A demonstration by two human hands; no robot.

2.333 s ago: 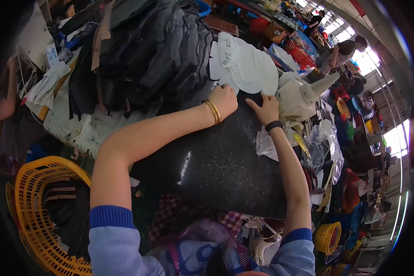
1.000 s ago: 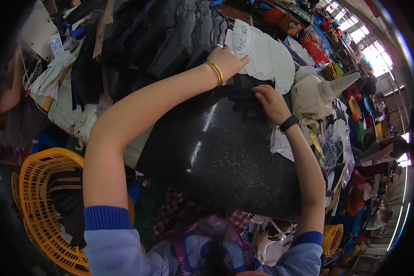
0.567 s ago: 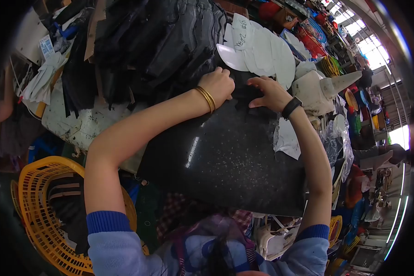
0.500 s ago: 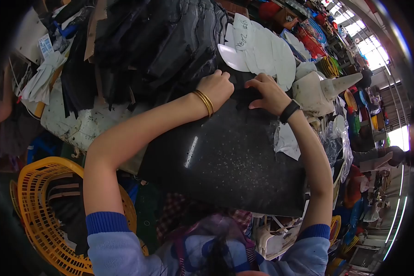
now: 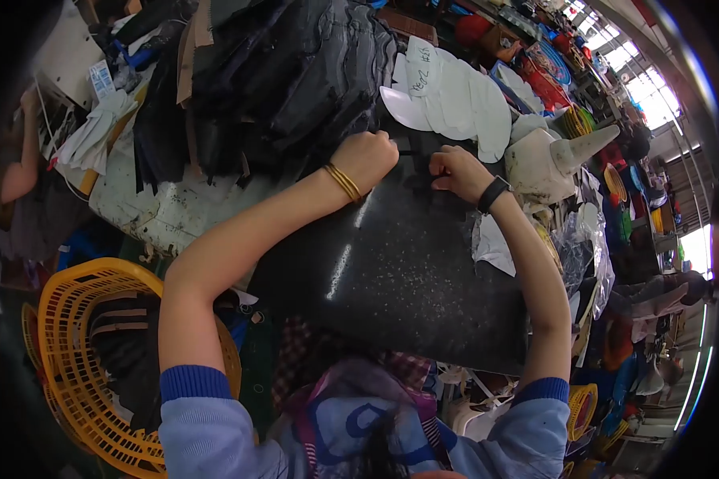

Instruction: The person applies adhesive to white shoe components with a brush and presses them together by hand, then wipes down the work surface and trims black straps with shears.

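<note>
My left hand [image 5: 364,162], with gold bangles at the wrist, is curled closed at the upper part of a black board [image 5: 407,271]; what its fingers hold is hidden. To its right, my right hand [image 5: 460,174] has its fingers bent together over small dark pieces [image 5: 414,164] on the board, and any grip on them is too dark to make out. White cut sheets [image 5: 455,92] with handwriting lie fanned just beyond both hands. A large pile of black layered pieces [image 5: 295,72] rises behind my left hand.
A yellow basket [image 5: 60,351] holding dark pieces stands at lower left. Right of the board are a whitish bottle with a cone spout [image 5: 539,168] and crumpled plastic [image 5: 575,255]. Another person's arm [image 5: 24,156] shows at far left, near white gloves [image 5: 96,136].
My left hand has come down from the white sheets onto the board. One white sheet now sticks out at their left. My right hand's fingers have drawn closer together.
</note>
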